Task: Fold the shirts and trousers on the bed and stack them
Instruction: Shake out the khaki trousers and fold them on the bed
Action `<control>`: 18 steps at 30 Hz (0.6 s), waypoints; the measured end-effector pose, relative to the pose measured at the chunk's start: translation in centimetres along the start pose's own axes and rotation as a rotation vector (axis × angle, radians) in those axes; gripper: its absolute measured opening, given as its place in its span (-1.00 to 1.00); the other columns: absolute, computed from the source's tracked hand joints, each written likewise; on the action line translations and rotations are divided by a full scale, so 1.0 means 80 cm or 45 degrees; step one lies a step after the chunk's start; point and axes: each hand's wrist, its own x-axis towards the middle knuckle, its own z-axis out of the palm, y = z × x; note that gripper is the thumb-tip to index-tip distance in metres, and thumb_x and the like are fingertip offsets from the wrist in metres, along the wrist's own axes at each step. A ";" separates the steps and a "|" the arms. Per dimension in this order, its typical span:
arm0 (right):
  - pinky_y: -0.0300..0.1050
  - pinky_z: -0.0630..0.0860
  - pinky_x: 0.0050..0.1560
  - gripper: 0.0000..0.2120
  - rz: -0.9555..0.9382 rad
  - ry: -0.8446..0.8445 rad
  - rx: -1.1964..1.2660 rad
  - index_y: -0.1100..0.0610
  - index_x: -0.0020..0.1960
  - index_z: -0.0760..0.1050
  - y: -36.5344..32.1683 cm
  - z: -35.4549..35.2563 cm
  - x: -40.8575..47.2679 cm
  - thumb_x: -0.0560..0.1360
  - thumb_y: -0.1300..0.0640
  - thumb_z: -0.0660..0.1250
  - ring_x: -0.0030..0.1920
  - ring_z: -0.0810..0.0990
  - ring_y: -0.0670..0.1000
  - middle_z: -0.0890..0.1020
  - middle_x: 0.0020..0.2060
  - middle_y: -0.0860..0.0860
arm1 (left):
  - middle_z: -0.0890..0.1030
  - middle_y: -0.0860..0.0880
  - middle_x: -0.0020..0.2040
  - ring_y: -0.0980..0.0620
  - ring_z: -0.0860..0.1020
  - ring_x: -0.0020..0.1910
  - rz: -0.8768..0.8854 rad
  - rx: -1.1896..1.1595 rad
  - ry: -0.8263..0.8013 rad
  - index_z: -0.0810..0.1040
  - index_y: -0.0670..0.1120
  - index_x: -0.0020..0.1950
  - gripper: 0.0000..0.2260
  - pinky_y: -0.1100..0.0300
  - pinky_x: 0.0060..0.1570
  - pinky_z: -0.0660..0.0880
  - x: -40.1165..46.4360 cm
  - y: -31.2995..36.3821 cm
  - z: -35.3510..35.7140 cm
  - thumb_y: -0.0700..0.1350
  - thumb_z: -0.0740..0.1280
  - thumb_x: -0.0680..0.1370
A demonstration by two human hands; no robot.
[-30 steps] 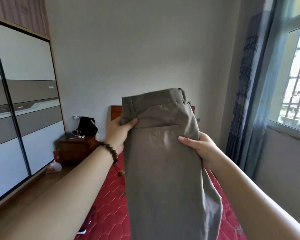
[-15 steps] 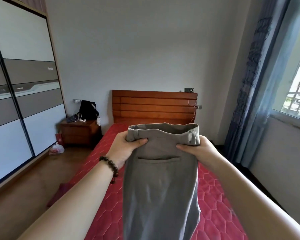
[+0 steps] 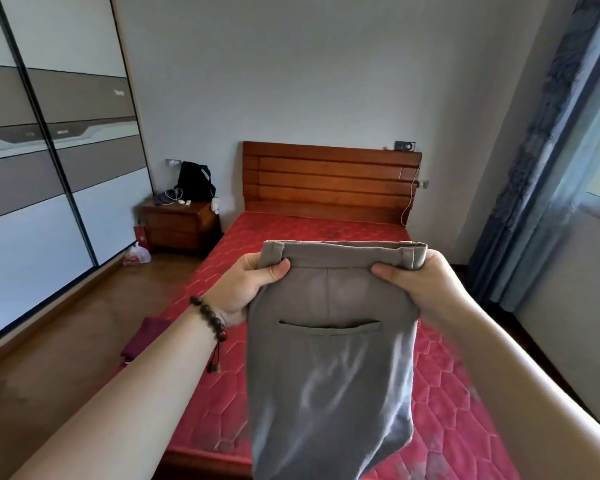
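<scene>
— Right, what do you have in view?

— I see a pair of grey trousers (image 3: 329, 358) held up over the bed (image 3: 312, 230), waistband at the top and a back pocket facing me. The legs hang down in front of the red mattress, and their lower end runs out of the bottom of the view.

— And the hands?

— The left hand (image 3: 246, 289) pinches the left end of the waistband, thumb on the near side and fingers curled behind the cloth. The right hand (image 3: 420, 282) pinches the right end the same way, thumb pressed on the front just beside a belt loop. The waistband is stretched level between them. A beaded bracelet (image 3: 208, 320) sits on the left wrist.

— Anything else around the bed?

— The wooden headboard (image 3: 329, 181) stands at the far end of the bed against the wall. Left of the headboard is a nightstand (image 3: 179, 225) with a black bag (image 3: 193, 181) on top. On the floor by the left edge of the bed lies a dark red cloth (image 3: 146, 337). Further left of the bed is a wardrobe (image 3: 49, 161) with sliding doors; to the bed's right hangs a blue curtain (image 3: 541, 150).
</scene>
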 end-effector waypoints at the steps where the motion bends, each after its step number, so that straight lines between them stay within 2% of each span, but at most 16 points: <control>1: -0.20 0.60 -0.18 -0.73 -0.018 0.010 0.037 0.01 -0.10 0.70 -0.001 0.000 0.008 0.20 0.01 0.55 -0.11 0.70 0.00 0.72 -0.15 0.04 | 0.70 -0.10 -0.02 -0.03 0.67 -0.02 -0.006 -0.018 0.005 0.70 -0.06 0.01 -0.73 0.14 -0.11 0.59 0.005 0.002 -0.003 0.03 0.49 0.38; 3: -0.19 0.60 -0.19 -0.73 -0.002 -0.012 0.143 0.06 -0.08 0.69 0.006 -0.003 0.025 0.24 0.02 0.53 -0.11 0.70 0.02 0.72 -0.14 0.07 | 0.70 -0.10 -0.01 -0.03 0.67 -0.01 0.009 -0.042 0.046 0.70 -0.05 0.02 -0.76 0.15 -0.11 0.59 0.019 0.003 -0.009 0.01 0.47 0.40; 6: -0.14 0.61 -0.17 -0.70 0.215 -0.163 0.276 0.12 0.01 0.62 0.038 -0.006 0.044 0.30 0.12 0.48 -0.07 0.69 0.07 0.71 -0.08 0.10 | 0.70 -0.09 -0.07 -0.01 0.67 -0.05 0.012 -0.009 0.194 0.71 -0.05 -0.06 -0.84 0.17 -0.12 0.58 0.045 -0.017 -0.023 -0.04 0.44 0.42; 9: -0.17 0.61 -0.20 -0.76 0.331 -0.111 0.039 0.16 -0.05 0.63 0.088 0.004 0.064 0.30 0.20 0.52 -0.11 0.70 0.08 0.71 -0.13 0.11 | 0.69 -0.01 -0.12 0.07 0.64 -0.07 0.026 0.186 0.338 0.65 -0.11 -0.08 -0.83 0.26 -0.08 0.55 0.073 -0.058 -0.049 -0.05 0.40 0.42; 12: -0.19 0.60 -0.22 -0.87 0.300 0.043 -0.112 0.16 -0.11 0.65 0.142 0.021 0.096 0.36 0.22 0.53 -0.17 0.70 -0.01 0.72 -0.21 0.05 | 0.68 0.15 -0.17 0.23 0.61 -0.11 0.054 0.514 0.402 0.64 0.03 -0.11 -0.96 0.36 -0.06 0.51 0.103 -0.094 -0.087 -0.11 0.41 0.49; 14: -0.29 0.55 -0.29 -0.90 0.254 0.125 -0.172 0.10 -0.16 0.64 0.179 0.030 0.122 0.36 0.21 0.53 -0.26 0.66 -0.14 0.71 -0.29 -0.05 | 0.65 0.27 -0.26 0.36 0.57 -0.22 0.066 0.715 0.404 0.61 0.10 -0.19 -0.85 0.48 -0.18 0.44 0.130 -0.114 -0.118 -0.15 0.41 0.52; 16: -0.30 0.54 -0.29 -0.87 0.283 0.137 -0.154 0.07 -0.14 0.62 0.219 0.037 0.150 0.36 0.21 0.53 -0.26 0.65 -0.17 0.70 -0.29 -0.08 | 0.64 0.32 -0.27 0.38 0.57 -0.24 0.042 0.747 0.384 0.60 0.13 -0.19 -0.82 0.50 -0.21 0.43 0.159 -0.136 -0.149 -0.15 0.41 0.52; 18: -0.19 0.60 -0.16 -0.79 0.413 0.043 -0.208 0.04 -0.07 0.60 0.265 0.045 0.178 0.35 0.20 0.54 -0.14 0.68 -0.09 0.71 -0.18 -0.06 | 0.67 0.26 -0.23 0.33 0.59 -0.17 -0.016 0.681 0.379 0.62 0.13 -0.14 -0.83 0.45 -0.12 0.47 0.187 -0.163 -0.180 -0.16 0.39 0.53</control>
